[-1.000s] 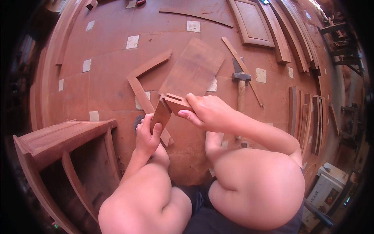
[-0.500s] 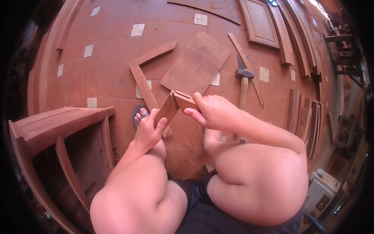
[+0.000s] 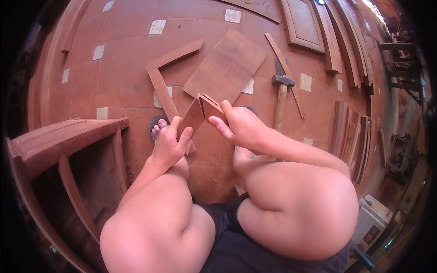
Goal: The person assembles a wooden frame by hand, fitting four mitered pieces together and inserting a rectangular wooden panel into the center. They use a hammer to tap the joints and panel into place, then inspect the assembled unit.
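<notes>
My left hand (image 3: 169, 144) is closed around a reddish-brown wooden rail (image 3: 193, 119), thumb on its near face. In my right hand (image 3: 239, 125) is a second wooden rail (image 3: 212, 108), with a narrow slot along its upper edge. The two pieces touch or nearly touch at their upper ends, forming a peak between my hands; whether they are joined there I cannot tell. Beyond them a flat wooden panel (image 3: 227, 63) lies on the floor. To its left is an L-shaped wooden frame part (image 3: 160, 82), its lower end partly hidden behind my left hand.
A hammer (image 3: 282, 91) lies right of the panel, beside a thin wooden strip (image 3: 284, 68). Framed panel (image 3: 304, 22) and long boards (image 3: 328, 41) lie at the far right. Upright wood pieces (image 3: 350, 136) stand at right. A wooden cabinet (image 3: 73, 141) stands close on my left.
The whole view has shifted slightly, so the floor things sit further up and left. The slotted rail in my right hand tilts more steeply against the other piece. Both grips stay.
</notes>
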A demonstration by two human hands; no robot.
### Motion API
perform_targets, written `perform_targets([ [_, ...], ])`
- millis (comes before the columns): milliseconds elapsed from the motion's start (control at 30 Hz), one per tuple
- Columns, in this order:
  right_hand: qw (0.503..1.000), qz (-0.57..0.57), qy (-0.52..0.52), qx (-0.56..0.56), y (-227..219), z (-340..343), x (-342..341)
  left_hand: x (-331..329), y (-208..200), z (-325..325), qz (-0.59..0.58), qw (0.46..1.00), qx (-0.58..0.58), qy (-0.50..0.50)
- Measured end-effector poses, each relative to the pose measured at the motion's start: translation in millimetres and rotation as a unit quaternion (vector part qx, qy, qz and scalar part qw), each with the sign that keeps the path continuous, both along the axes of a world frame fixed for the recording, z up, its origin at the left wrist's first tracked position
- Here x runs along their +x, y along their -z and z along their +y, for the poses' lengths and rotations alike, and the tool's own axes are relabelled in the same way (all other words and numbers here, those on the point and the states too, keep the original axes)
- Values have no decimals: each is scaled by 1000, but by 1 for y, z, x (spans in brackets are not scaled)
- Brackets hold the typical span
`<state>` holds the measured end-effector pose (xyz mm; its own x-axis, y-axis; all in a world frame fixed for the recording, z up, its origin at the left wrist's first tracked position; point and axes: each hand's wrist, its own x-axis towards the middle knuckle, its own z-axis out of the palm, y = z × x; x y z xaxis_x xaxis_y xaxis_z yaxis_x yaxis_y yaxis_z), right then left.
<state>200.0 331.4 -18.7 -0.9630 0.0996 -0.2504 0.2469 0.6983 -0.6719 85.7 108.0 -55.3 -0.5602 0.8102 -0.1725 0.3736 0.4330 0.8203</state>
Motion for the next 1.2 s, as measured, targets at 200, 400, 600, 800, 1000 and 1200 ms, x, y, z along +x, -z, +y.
perform_targets([
  [200,1000,-1,2,3,5,-10,14,-4,-11,0,-100,992,-71,20],
  [400,998,23,-50,31,-15,-7,11,-19,-1,10,-259,961,72,64],
  [600,991,56,-102,66,-34,-7,9,-21,-12,12,-170,973,116,109],
  [800,990,107,-78,58,-32,-16,6,-16,-23,14,-155,976,137,73],
  [1000,986,119,-96,62,-32,-17,2,-18,-16,8,-153,976,134,78],
  [1200,989,99,-93,52,-40,-18,-8,-19,-22,11,-147,975,159,53],
])
